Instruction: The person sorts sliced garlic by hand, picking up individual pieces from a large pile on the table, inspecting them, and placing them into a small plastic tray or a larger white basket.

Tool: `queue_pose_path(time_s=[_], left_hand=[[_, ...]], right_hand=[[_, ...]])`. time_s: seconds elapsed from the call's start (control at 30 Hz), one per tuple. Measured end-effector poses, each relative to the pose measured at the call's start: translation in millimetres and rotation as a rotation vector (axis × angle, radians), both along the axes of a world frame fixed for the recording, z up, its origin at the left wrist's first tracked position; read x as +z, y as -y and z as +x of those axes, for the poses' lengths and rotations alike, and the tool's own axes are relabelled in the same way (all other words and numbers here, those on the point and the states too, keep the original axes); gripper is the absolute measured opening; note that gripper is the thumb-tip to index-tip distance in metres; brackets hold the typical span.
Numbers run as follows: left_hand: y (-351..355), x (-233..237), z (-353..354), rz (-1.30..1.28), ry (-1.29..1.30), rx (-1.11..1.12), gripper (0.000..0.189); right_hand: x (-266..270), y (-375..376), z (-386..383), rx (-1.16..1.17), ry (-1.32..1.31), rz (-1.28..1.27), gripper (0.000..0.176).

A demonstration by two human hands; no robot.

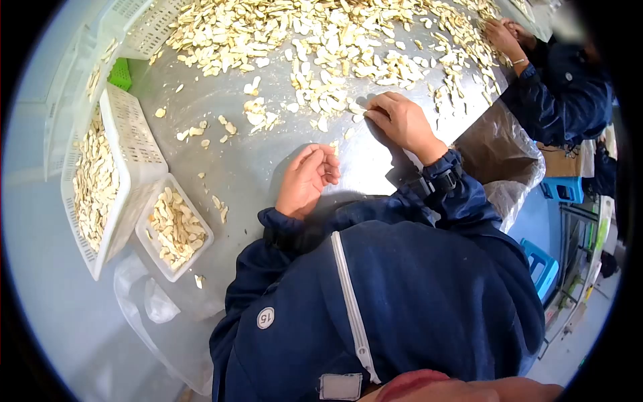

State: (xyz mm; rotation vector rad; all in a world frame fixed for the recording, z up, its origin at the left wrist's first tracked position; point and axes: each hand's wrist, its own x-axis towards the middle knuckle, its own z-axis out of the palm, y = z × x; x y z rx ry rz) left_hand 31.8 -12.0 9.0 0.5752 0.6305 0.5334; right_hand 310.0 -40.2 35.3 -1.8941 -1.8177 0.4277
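Note:
Pale, flat dried slices [321,86] lie in a broad heap on the metal table [234,161]. My right hand [405,124] reaches to the near edge of the heap, its thumb and index finger pinched at a pale slice [357,108]. Closer to my body, my left hand [308,177] is raised over the table with its fingers loosely curled inward. Another slice [334,145] shows just beside its fingertips; whether the hand grips anything is hidden by the fingers. A few small clusters of slices [260,114] lie apart from the heap.
On the left stand a large white basket [137,127] and a smaller white tub [207,248], both holding slices. A green object [120,74] sits behind them. At right, a co-worker's hands [507,37] touch the heap, near a clear plastic bag [516,157] and blue stools [539,264].

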Motion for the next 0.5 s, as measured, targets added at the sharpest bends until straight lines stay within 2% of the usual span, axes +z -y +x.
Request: queue_pose_path(time_s=[0.03,0.13,0.23,0.33,0.43,0.5], left_hand=[[-0.3,-0.4,0.1,0.000,0.000,-0.006,0.026],[-2.4,-1.6,0.2,-0.002,0.002,-0.025,0.027],[-3.8,-4.9,-0.8,-0.005,0.009,-0.038,0.028],[-2.6,-3.0,-1.1,0.006,0.011,-0.037,0.030],[-2.6,-3.2,-2.6,-0.007,0.037,-0.053,0.033],[-4.5,-2.8,-3.8,-0.037,0.062,-0.084,0.037]], right_hand=[[-0.4,1.7,1.1,-0.032,-0.020,-0.028,0.023],[3.5,7.0,-2.7,-0.189,-0.371,-0.194,0.023],[-7.4,9.9,-2.7,-0.194,-0.752,-0.234,0.026],[-3.5,10.8,-6.7,-0.208,-0.952,-0.228,0.029],[-0.6,9.3,-11.3,-0.174,-0.967,-0.198,0.027],[7.8,12.1,-21.9,-0.123,-0.781,-0.181,0.023]])
